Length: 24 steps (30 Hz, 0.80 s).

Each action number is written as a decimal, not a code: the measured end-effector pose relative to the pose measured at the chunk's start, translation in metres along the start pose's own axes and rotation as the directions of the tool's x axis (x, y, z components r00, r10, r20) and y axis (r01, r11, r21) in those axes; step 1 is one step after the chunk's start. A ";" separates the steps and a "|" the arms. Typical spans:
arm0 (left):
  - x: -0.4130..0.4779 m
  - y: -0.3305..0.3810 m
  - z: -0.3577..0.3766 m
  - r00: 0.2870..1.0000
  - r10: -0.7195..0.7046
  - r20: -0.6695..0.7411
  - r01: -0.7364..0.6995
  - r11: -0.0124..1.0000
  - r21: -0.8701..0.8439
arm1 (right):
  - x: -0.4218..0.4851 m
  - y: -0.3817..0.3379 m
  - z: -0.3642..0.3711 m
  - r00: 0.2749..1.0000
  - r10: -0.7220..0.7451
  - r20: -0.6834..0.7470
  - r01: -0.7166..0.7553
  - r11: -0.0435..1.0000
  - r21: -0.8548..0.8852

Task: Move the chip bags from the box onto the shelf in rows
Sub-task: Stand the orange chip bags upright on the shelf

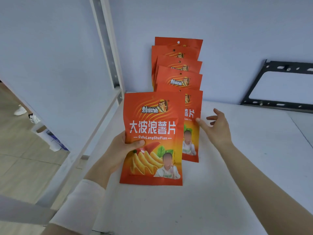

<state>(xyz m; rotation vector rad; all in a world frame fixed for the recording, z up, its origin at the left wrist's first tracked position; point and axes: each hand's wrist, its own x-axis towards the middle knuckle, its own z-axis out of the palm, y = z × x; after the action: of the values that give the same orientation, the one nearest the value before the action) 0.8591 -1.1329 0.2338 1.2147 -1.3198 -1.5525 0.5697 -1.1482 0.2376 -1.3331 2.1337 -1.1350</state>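
Fingers of the left hand [118, 150] pinch the held bag [152, 138] by its left edge. The right hand [218, 128] is spread, a fingertip touching the front bag [192, 129]. On the shelf [237, 167] a row [178, 72] of five bags leans back. The held bag stands upright, just in front and left of it. It reads 大波浪薯片, DaBoLangShuPian.

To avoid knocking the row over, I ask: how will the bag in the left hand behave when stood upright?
Probably light and fairly stiff: the left hand grips the held bag by one edge and it looks flat. Likely to tip alone, being thin; the row behind seems to lean back.
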 end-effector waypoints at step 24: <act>0.035 -0.003 0.051 0.994 0.086 -0.069 -0.071 0.977 0.200 | -0.021 0.042 -0.092 0.936 -0.333 0.114 0.291 0.551 -0.782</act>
<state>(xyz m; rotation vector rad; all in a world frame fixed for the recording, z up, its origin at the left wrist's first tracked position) 0.8007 -1.1522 0.2250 1.3135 -1.4795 -1.3304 0.4945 -1.0811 0.2578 -2.1488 2.6304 -0.2303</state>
